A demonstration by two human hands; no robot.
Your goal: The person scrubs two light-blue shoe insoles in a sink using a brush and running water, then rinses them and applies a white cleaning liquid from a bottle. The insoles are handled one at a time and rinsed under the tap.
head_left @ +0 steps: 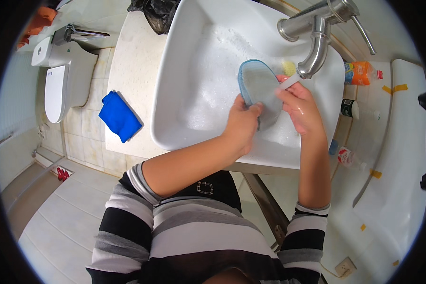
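Note:
My left hand (244, 120) grips the near left edge of a flat, rounded, pale grey piece with blue edging (258, 78), shaped like a slipper or an insole. It is held tilted over the white sink (194, 128). My right hand (300, 104), wet, is closed at the piece's right edge, its fingers partly hidden. A stream of water (288, 82) runs from the metal faucet (312, 61) onto the piece by my right fingers. Behind them, a yellow scrubber or sponge (288, 67) lies in the sink. Suds spread over the basin.
A folded blue cloth (120, 116) lies on the pale counter (132, 61), left of the sink. Behind it sits a black plastic bag (158, 14). An orange bottle (362, 73), a dark-labelled container (349, 108) and a clear bottle (349, 157) line the right side. A toilet (64, 85) stands far left.

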